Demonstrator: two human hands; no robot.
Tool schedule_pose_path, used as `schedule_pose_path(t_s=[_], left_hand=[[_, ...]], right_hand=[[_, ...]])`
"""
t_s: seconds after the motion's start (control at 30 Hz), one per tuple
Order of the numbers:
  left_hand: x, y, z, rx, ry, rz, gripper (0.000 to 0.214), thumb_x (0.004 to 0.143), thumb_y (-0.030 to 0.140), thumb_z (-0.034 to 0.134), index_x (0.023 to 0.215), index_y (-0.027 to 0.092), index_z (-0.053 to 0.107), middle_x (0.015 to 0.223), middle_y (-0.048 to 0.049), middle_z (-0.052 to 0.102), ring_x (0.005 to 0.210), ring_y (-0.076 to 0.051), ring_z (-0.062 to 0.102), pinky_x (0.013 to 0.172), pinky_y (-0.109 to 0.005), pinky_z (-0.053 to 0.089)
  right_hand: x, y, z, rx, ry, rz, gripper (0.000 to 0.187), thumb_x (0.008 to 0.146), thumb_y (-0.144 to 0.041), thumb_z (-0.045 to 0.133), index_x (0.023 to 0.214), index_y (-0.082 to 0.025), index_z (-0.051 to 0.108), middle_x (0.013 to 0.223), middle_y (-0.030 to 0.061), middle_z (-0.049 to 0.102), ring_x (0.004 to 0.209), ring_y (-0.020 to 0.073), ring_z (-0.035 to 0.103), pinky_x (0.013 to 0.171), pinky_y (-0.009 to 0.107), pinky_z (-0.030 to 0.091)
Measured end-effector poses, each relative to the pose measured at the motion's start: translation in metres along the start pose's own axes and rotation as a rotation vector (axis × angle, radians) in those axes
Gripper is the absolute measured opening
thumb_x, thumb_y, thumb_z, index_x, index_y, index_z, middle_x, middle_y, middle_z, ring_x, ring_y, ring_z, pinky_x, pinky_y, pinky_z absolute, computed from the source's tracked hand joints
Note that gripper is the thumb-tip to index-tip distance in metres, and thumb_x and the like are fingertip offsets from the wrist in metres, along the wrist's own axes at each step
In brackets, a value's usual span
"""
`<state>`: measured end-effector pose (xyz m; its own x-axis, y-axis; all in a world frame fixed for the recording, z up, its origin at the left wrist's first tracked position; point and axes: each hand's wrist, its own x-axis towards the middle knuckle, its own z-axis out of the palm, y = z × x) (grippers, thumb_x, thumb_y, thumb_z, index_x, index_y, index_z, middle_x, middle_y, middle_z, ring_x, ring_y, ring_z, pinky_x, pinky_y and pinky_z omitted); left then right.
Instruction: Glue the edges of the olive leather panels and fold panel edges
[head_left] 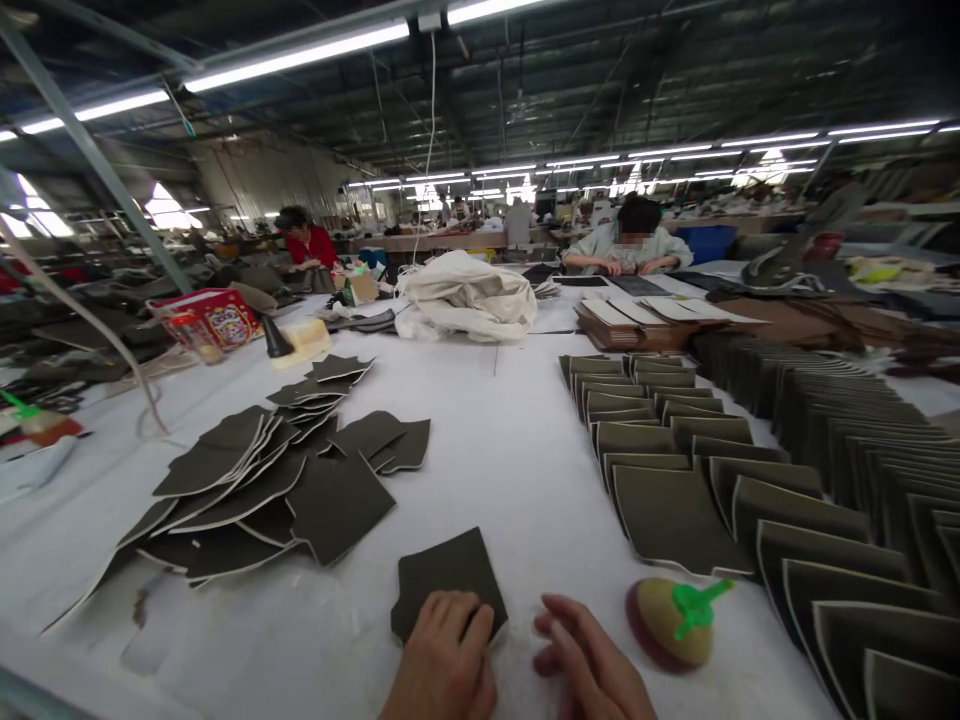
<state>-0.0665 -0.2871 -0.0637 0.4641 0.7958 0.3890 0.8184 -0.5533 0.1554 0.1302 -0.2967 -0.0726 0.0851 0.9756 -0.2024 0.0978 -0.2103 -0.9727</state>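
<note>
A dark olive-grey cut piece with a pale edge (pixel 450 565) lies on the white tabletop in front of me. My left hand (pixel 446 650) is over its near side, fingers curled and pressed onto it. Just to the right, apart from the piece, my right hand (pixel 589 660) hovers with loosely bent fingers and nothing visible in them. A squat, round brownish bottle with a green nozzle (pixel 667 625) is beside my right hand. Over to the left lies a loose pile of similar dark pieces (pixel 337 505).
Overlapping rows of dark pieces (pixel 664 505) fill the right side. Farther back are a bundle of whitish cloth (pixel 469 300), stacks of brown pieces (pixel 637 325), a black cone (pixel 276 338) and a red bag (pixel 225 318). A person (pixel 634 240) works across the table.
</note>
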Motion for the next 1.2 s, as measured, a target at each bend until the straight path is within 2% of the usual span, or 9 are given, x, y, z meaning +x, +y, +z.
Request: schedule_pose_path(t_s=[0.1, 0.2, 0.33, 0.43, 0.6, 0.67, 0.8, 1.0, 1.2], left_hand=[[-0.03, 0.006, 0.009, -0.028, 0.139, 0.173, 0.041, 0.072, 0.002, 0.045, 0.109, 0.014, 0.06, 0.095, -0.0097, 0.066, 0.091, -0.022, 0.065, 0.093, -0.04, 0.055], [-0.042, 0.01, 0.003, -0.072, 0.165, 0.214, 0.032, 0.08, 0.007, 0.05, 0.11, 0.014, 0.059, 0.091, -0.0092, 0.066, 0.087, -0.021, 0.066, 0.091, -0.037, 0.057], [-0.02, 0.009, -0.034, -0.377, 0.092, -0.015, 0.023, 0.089, 0.018, 0.05, 0.111, 0.018, 0.06, 0.102, -0.0108, 0.064, 0.095, -0.021, 0.063, 0.084, -0.031, 0.056], [0.016, 0.001, -0.067, -0.533, 0.065, -0.275, 0.023, 0.092, 0.025, 0.049, 0.111, 0.019, 0.063, 0.109, -0.0093, 0.064, 0.102, -0.021, 0.059, 0.09, -0.033, 0.05], [0.057, -0.012, -0.082, -0.741, -0.33, -0.435, 0.021, 0.083, 0.027, 0.053, 0.077, 0.017, 0.071, 0.067, 0.0008, 0.062, 0.067, -0.014, 0.054, 0.061, -0.025, 0.038], [0.057, -0.016, -0.074, -0.91, -0.497, -0.504, 0.018, 0.074, 0.023, 0.054, 0.063, 0.015, 0.066, 0.052, 0.004, 0.05, 0.053, -0.011, 0.044, 0.051, -0.024, 0.03], [0.041, -0.02, -0.06, -1.207, -0.758, -0.647, 0.015, 0.066, 0.027, 0.061, 0.065, 0.013, 0.065, 0.047, 0.0048, 0.047, 0.044, -0.009, 0.038, 0.045, -0.023, 0.028], [0.033, -0.02, -0.062, -1.337, -0.782, -0.575, 0.021, 0.067, 0.033, 0.067, 0.065, 0.012, 0.066, 0.048, 0.0062, 0.043, 0.047, -0.007, 0.031, 0.046, -0.022, 0.02], [0.029, -0.02, -0.053, -1.408, -0.881, -0.74, 0.017, 0.056, 0.029, 0.07, 0.061, 0.013, 0.067, 0.046, 0.0047, 0.051, 0.042, -0.008, 0.04, 0.045, -0.021, 0.03]], right_hand=[[0.001, -0.012, 0.012, 0.148, -0.178, 0.106, 0.054, 0.084, -0.061, 0.051, 0.117, -0.018, 0.054, 0.094, 0.0085, 0.066, 0.074, 0.0224, 0.066, 0.049, 0.028, 0.049], [0.0, -0.018, 0.027, 0.209, -0.285, 0.081, 0.044, 0.077, -0.046, 0.065, 0.11, -0.018, 0.055, 0.085, 0.0037, 0.063, 0.075, 0.0207, 0.063, 0.06, 0.03, 0.05], [-0.004, -0.028, 0.034, 0.177, -0.371, -0.038, 0.036, 0.075, -0.032, 0.064, 0.107, -0.019, 0.054, 0.087, 0.002, 0.065, 0.079, 0.0199, 0.061, 0.073, 0.032, 0.046], [-0.005, -0.048, 0.026, -0.062, -0.438, -0.2, 0.039, 0.078, -0.025, 0.055, 0.116, -0.022, 0.048, 0.081, -0.0018, 0.06, 0.073, 0.0176, 0.054, 0.067, 0.03, 0.04], [-0.003, -0.084, 0.006, -0.446, -0.539, -0.254, 0.049, 0.069, -0.008, 0.051, 0.115, -0.026, 0.047, 0.081, -0.0047, 0.055, 0.074, 0.016, 0.049, 0.065, 0.028, 0.033], [-0.003, -0.088, 0.003, -0.467, -0.53, -0.253, 0.042, 0.069, -0.006, 0.052, 0.106, -0.025, 0.049, 0.087, -0.0039, 0.058, 0.079, 0.016, 0.05, 0.068, 0.028, 0.034], [-0.01, -0.074, 0.003, -0.387, -0.526, -0.256, 0.024, 0.07, -0.008, 0.053, 0.089, -0.023, 0.048, 0.086, -0.0025, 0.058, 0.08, 0.0162, 0.051, 0.07, 0.028, 0.036], [-0.019, -0.058, 0.004, -0.384, -0.548, -0.241, 0.007, 0.082, -0.019, 0.055, 0.086, -0.022, 0.051, 0.085, -0.0015, 0.058, 0.08, 0.0171, 0.051, 0.071, 0.028, 0.038], [-0.024, -0.058, 0.004, -0.451, -0.579, -0.343, 0.008, 0.089, -0.02, 0.052, 0.091, -0.023, 0.058, 0.094, 0.0009, 0.062, 0.088, 0.0182, 0.056, 0.077, 0.03, 0.041]])
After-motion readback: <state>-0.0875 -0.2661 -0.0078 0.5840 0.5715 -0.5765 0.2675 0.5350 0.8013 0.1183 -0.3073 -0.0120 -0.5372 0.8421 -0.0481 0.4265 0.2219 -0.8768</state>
